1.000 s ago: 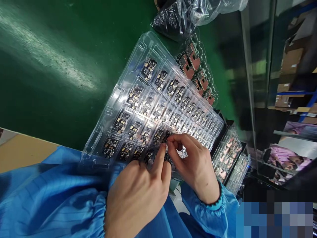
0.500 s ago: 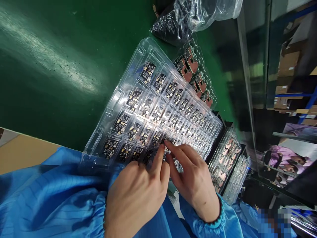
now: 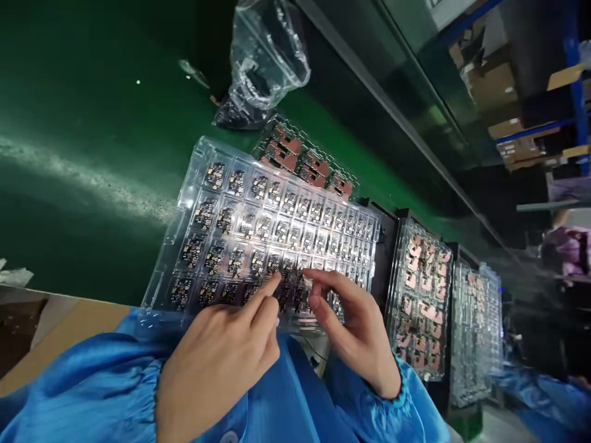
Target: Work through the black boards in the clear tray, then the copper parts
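A clear plastic blister tray [image 3: 162, 258] lies under both hands, its many cells each holding a small black circuit board with gold pads. My left hand [image 3: 217, 363] rests at the tray's near edge, with its index finger touching the tray near a black circuit board [image 3: 272, 264]. My right hand [image 3: 355, 335] lies on the tray's near right part, its index finger and thumb spread apart. Neither hand visibly holds anything. The hands hide the nearest cells.
Copper-coloured boards sit in a clear tray [image 3: 300, 161] behind the blister tray, and more fill a tray [image 3: 419, 301] to the right. A further stacked tray [image 3: 475, 332] stands beyond. A plastic bag [image 3: 265, 55] lies on the green table [image 3: 83, 104].
The view has turned, so the tray sits more level and the right-hand trays show more fully. My hands have parted slightly, and my left index finger now stretches across the tray.
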Demonstrator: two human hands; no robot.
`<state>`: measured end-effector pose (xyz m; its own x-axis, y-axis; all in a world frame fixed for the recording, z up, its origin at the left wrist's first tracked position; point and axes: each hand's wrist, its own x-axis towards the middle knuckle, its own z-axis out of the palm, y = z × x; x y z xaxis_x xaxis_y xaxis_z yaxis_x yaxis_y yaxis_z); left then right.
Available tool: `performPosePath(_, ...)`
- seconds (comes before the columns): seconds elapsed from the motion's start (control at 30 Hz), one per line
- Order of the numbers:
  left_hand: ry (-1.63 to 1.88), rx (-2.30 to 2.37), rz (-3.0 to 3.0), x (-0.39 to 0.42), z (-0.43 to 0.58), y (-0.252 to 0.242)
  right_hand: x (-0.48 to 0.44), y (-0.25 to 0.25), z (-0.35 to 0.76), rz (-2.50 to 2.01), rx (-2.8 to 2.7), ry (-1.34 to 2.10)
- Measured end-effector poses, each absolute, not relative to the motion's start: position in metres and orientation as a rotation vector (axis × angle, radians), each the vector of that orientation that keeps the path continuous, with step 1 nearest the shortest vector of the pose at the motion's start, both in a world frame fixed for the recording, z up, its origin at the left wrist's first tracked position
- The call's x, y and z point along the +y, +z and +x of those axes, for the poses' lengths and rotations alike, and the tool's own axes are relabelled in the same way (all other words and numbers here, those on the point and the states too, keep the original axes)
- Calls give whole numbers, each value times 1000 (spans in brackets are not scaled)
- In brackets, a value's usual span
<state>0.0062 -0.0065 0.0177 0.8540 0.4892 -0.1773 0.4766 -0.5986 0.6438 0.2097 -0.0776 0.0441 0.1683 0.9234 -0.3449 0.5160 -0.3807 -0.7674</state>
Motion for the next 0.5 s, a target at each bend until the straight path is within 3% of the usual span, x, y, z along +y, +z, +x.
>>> performPosePath(0.5, 178, 758, 1969, -26, 20, 41, -126, 37, 212, -1518, -1353, 1081)
